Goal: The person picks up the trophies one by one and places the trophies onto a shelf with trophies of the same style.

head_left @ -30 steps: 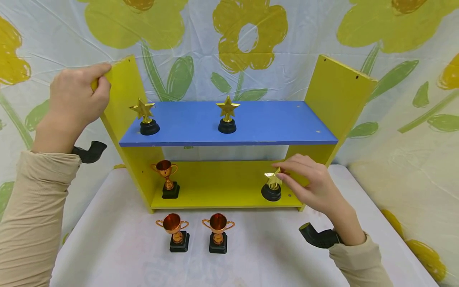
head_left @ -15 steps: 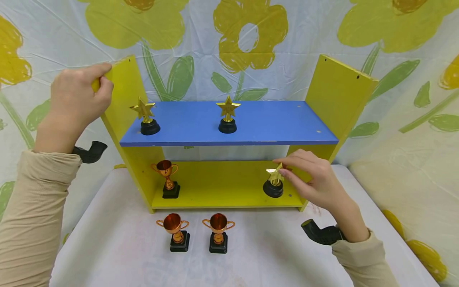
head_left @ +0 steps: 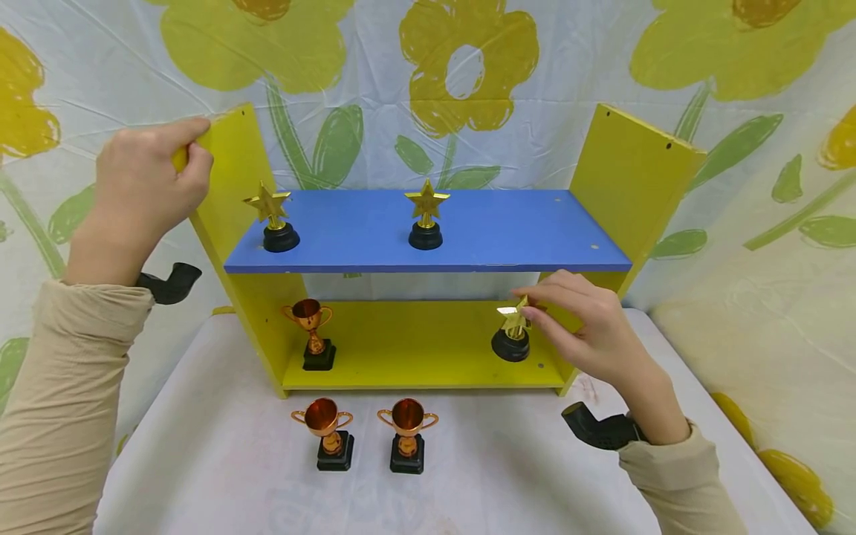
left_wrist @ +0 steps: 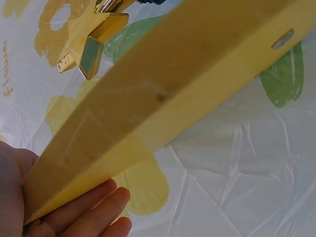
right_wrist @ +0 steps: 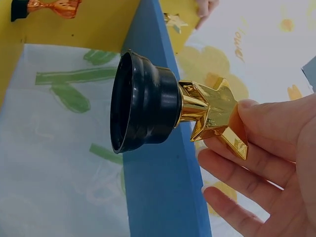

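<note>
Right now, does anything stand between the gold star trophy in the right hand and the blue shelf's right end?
Likely only the blue shelf's front edge: the gold star trophy, pinched by the right hand, has its base below that edge. No other trophy intervenes.

Star trophies: three in all — two on the blue board, one in the right hand.
Cup trophies: three — one on the lower yellow board, two on the table.
Cup handles: two to each cup, six altogether.
Shelf boards: two, one blue and one yellow.
Side panels: two, both yellow.
Hands: two, the right and the left hand.
Sleeves: two.
Black wrist pieces: two, one per wrist.
Tables: one.
Printed flowers: at least five; several run off the edges, so the full number is hard to tell.
</note>
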`<control>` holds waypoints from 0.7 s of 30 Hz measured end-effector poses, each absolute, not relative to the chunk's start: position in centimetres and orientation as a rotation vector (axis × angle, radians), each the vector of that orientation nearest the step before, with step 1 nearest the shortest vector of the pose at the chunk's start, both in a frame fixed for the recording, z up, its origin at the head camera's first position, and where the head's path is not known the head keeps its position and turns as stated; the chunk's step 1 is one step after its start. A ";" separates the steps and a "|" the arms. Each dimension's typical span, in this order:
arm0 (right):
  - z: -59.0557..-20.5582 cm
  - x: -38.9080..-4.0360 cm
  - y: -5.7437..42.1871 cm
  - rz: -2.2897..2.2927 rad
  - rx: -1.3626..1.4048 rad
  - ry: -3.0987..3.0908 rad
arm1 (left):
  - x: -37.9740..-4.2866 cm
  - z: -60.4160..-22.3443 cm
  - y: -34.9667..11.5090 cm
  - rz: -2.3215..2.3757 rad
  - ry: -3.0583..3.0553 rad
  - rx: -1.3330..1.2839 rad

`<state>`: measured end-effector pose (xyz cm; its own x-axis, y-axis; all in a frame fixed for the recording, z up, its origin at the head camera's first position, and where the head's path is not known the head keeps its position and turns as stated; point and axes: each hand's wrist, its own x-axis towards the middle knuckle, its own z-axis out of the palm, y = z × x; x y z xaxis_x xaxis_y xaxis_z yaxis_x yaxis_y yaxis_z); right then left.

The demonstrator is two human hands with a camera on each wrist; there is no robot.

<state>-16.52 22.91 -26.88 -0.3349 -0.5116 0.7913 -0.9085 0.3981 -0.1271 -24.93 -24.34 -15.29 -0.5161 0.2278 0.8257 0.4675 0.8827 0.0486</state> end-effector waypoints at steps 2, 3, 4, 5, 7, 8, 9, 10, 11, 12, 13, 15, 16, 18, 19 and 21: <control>-26.7 -16.5 22.9 0.747 1.207 -1.976 | -24.9 -15.3 -24.3 -0.329 -2.134 -0.499; -26.6 -16.6 22.9 0.742 1.206 -1.970 | -24.9 -15.2 -24.3 -0.329 -2.134 -0.499; -26.5 -16.6 22.9 0.738 1.205 -1.965 | -24.9 -15.2 -24.2 -0.329 -2.137 -0.494; -26.4 -16.6 22.8 0.736 1.205 -1.961 | -24.9 -15.2 -24.2 -0.329 -2.138 -0.492; -26.2 -16.7 22.8 0.736 1.207 -1.948 | -24.9 -15.2 -24.2 -0.331 -2.139 -0.488; -26.1 -16.7 22.8 0.735 1.207 -1.941 | -24.9 -15.2 -24.2 -0.331 -2.138 -0.490; -26.0 -16.8 22.8 0.734 1.205 -1.938 | -24.9 -15.2 -24.2 -0.331 -2.137 -0.492; -25.9 -16.8 22.7 0.737 1.205 -1.934 | -24.9 -15.2 -24.2 -0.331 -2.139 -0.490; -25.8 -16.8 22.7 0.738 1.204 -1.930 | -24.9 -15.2 -24.2 -0.332 -2.141 -0.490; -25.7 -16.8 22.8 0.738 1.203 -1.927 | -24.9 -15.2 -24.2 -0.334 -2.146 -0.487; -25.6 -16.9 22.8 0.734 1.202 -1.926 | -24.9 -15.2 -24.2 -0.335 -2.151 -0.484; -25.4 -16.9 22.8 0.731 1.201 -1.928 | -24.9 -15.2 -24.2 -0.337 -2.162 -0.473; -25.3 -16.9 22.8 0.728 1.202 -1.928 | -24.9 -15.2 -24.3 -0.338 -2.167 -0.468; -25.1 -17.0 22.8 0.727 1.206 -1.932 | -24.9 -15.2 -24.3 -0.337 -2.172 -0.462; -25.0 -17.0 22.9 0.729 1.208 -1.932 | -24.9 -15.2 -24.3 -0.337 -2.172 -0.462; -24.8 -17.0 22.9 0.731 1.206 -1.925 | -24.8 -15.3 -24.3 -0.333 -2.170 -0.462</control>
